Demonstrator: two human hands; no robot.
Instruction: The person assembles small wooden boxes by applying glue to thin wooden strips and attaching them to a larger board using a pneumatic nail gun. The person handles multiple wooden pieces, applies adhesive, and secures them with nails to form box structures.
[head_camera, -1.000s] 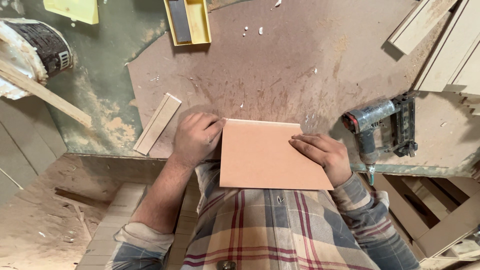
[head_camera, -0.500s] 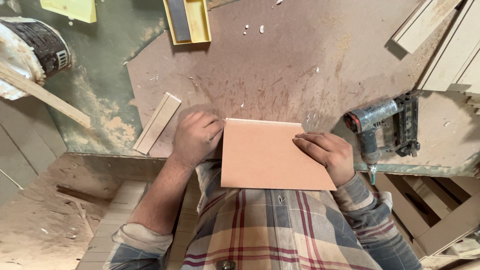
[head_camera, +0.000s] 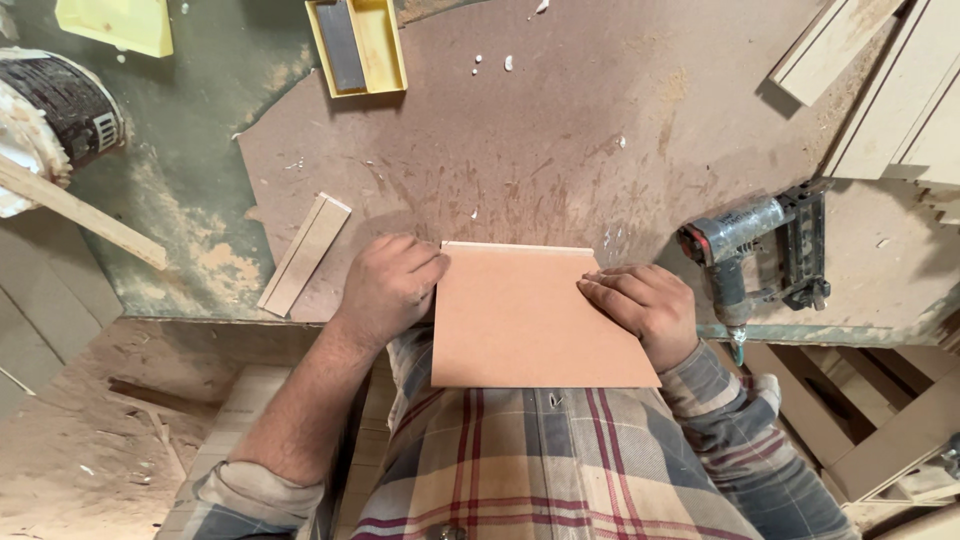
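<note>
Fibreboard, smooth and pale brown, makes up the square panel (head_camera: 530, 315) we have in front of us: it lies flat at the near edge of the desk (head_camera: 560, 130), its near side overhanging towards our checked shirt (head_camera: 540, 460). A thin light strip shows along the panel's far edge; whether that is a separate piece set against it or only the cut edge, we cannot tell.

Our left hand (head_camera: 385, 285) sits at the panel's left edge with the fingers curled shut against it, pressing rather than wrapped around it. Our right hand (head_camera: 640, 305) rests on the far right corner, fingers laid flat and close together on top, gripping nothing.

As we judge it, the panel is placed and being steadied or lined up; no fixing is visible on its face, so any fastening looks not yet done.

Just beside the right hand lies a nail gun (head_camera: 755, 250), untouched. Left of the left hand a narrow wooden strip (head_camera: 303, 255) lies apart from the panel. Farther off are a yellow tray (head_camera: 355, 45) holding a grey block, a glue-caked pot (head_camera: 55, 115) with a stick across it, and stacked boards (head_camera: 880, 80) at the far right. Sawdust covers the desk.
</note>
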